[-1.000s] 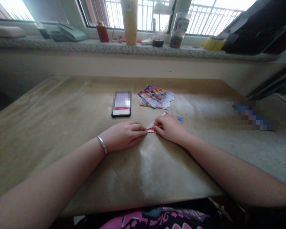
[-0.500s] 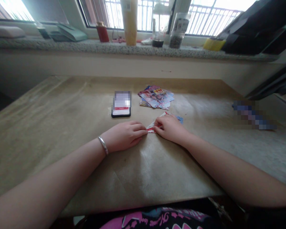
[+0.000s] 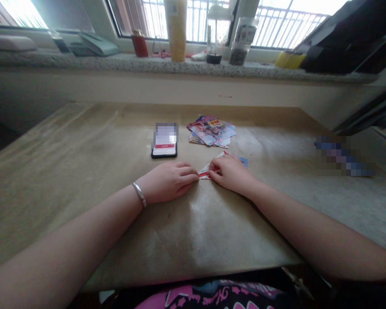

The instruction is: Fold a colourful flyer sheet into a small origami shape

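Observation:
A piece of printed paper (image 3: 206, 169), white with red stripes and folded to a pointed shape, lies on the table between my hands. My left hand (image 3: 167, 181), with a silver bangle at the wrist, has its fingers pressed together on the paper's left tip. My right hand (image 3: 229, 172) is closed over the middle of the sheet, thumb and forefinger pinching near the red stripe. A blue corner of the paper shows beyond the right knuckles; the rest is hidden under that hand.
Behind my hands lie a fanned stack of colourful printed cards (image 3: 212, 130) and a phone (image 3: 164, 150) with a lit screen. A blurred blue item (image 3: 341, 156) is at the table's right side. Bottles and jars, among them a red bottle (image 3: 139, 43), line the stone windowsill (image 3: 99, 64).
Almost nothing differs. Both hands keep their places on the paper, and the whole view has shifted very slightly.

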A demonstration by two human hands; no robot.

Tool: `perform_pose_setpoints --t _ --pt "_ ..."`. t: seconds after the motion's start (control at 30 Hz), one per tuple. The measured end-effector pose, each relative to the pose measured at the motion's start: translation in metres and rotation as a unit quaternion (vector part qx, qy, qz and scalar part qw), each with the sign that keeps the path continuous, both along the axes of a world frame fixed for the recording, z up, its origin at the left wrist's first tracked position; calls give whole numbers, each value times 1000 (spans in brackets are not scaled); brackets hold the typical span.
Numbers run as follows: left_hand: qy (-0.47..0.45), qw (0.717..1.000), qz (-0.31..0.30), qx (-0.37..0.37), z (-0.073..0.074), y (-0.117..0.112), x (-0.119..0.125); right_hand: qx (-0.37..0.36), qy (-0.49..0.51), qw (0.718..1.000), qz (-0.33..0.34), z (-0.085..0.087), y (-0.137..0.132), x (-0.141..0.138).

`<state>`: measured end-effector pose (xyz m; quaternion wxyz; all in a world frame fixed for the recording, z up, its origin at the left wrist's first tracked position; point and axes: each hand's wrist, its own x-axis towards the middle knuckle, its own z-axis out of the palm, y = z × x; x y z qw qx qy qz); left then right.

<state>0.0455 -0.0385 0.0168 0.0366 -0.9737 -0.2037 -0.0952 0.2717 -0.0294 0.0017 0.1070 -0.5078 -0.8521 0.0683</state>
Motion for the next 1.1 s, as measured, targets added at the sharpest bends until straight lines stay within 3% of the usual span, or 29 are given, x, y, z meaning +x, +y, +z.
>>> perform_pose_setpoints --t 1.1 --pt "-31 994 10 -105 9 5 -18 8 24 1000 0 -7 3 3"
